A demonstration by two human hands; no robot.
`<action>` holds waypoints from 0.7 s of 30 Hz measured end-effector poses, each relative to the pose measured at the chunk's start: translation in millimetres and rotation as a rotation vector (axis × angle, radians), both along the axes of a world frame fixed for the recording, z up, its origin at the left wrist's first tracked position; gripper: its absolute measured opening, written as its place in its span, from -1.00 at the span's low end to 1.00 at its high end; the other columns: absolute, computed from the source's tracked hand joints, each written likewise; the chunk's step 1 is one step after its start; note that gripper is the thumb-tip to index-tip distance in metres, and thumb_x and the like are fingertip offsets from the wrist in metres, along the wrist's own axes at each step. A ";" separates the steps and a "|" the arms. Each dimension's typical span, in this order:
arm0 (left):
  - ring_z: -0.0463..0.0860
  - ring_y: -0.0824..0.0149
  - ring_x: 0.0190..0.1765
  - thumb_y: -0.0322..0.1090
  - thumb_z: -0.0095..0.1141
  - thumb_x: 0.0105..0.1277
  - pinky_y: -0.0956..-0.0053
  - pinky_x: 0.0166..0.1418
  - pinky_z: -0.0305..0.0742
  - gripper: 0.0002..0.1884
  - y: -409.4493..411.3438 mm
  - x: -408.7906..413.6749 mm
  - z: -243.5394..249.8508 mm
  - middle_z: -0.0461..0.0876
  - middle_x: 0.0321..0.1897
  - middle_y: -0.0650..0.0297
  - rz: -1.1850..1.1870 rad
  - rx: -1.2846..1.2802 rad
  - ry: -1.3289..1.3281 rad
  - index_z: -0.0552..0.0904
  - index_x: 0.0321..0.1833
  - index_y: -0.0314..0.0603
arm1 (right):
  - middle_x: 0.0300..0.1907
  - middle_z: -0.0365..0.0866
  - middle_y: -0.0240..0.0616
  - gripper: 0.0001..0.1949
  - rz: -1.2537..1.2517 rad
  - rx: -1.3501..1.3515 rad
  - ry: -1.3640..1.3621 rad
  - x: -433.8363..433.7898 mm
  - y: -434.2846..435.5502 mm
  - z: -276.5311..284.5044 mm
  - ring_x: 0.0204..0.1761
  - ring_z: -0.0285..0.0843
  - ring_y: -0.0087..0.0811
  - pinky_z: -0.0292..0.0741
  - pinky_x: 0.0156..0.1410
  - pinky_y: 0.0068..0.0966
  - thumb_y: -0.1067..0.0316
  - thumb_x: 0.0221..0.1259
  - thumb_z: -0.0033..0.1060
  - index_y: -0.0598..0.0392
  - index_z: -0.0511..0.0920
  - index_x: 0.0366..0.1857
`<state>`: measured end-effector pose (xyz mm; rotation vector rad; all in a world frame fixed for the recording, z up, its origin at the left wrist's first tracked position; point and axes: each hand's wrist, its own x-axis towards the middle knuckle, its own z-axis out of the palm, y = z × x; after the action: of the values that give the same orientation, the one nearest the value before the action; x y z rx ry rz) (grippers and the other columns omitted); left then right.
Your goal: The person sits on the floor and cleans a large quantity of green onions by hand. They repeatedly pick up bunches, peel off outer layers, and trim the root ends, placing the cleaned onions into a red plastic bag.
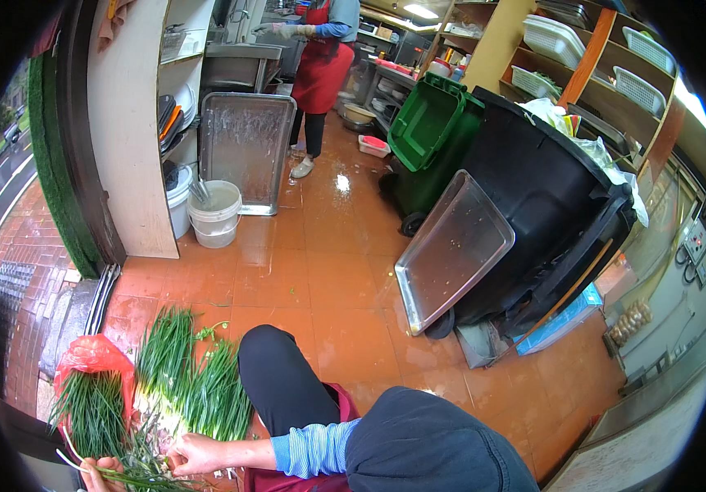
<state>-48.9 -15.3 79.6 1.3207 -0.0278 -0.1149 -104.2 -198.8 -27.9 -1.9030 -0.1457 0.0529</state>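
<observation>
My left hand (104,475), partly cut off at the bottom edge, grips a few spring onions (72,454) whose white ends stick out towards the upper left. Close beside it on the right is my right hand (195,455), with its fingers curled in over loose greens and scraps (151,444). Whether those fingertips pinch anything is too small to tell. Two bundles of spring onions, a farther one (165,350) and a nearer one (219,390), lie on the floor beside my knee. More thin green stalks (91,409) spill from a red plastic bag (96,355) on the left.
An open doorway with a metal sill track (102,301) borders my left. Ahead stand a white bucket (214,212) and an upright metal tray (245,154). Another tray (454,252) leans on a black wheeled bin (525,203). A person in a red apron (322,67) stands farther back on wet tiles.
</observation>
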 end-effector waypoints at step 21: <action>0.45 0.48 -0.42 -0.27 -0.09 0.40 0.60 -0.31 0.36 -0.82 35.7 7.6 -47.1 0.47 -0.50 0.33 0.123 -0.101 0.019 0.44 -0.05 -0.18 | 0.05 0.42 -0.03 -0.48 0.122 -0.436 -0.278 -12.0 21.3 -44.8 0.20 0.25 -0.01 0.29 0.15 -0.05 0.36 -0.39 0.23 0.06 0.54 -0.09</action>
<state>-41.4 20.4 32.5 1.2174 0.0634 -0.0211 -116.2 -177.5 -72.7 -2.3290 -0.4701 -0.1065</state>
